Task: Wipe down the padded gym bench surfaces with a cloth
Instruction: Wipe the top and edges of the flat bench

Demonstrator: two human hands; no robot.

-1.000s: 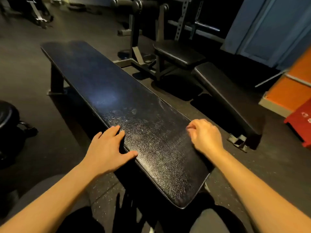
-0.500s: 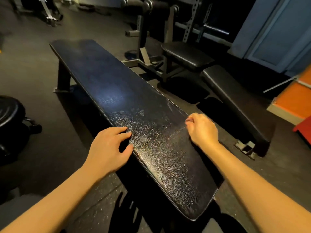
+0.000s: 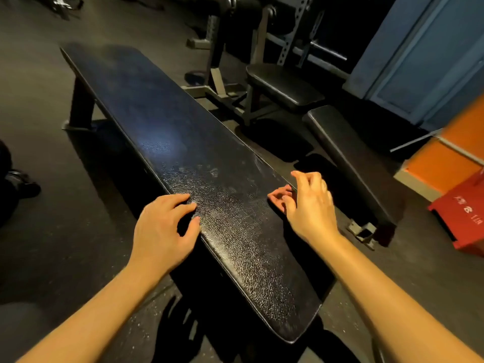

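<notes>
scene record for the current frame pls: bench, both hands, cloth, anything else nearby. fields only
flat bench: long black padded top, glossy cracked texture, runs away from the camera
left hand: at the bench's left edge, fingertips on the pad, holds nothing
right hand: at the bench's right edge, fingers loosely curled, holds nothing
cloth: none in view
second bench: to the right, black pads, untouched
red box: on the floor, far right
</notes>
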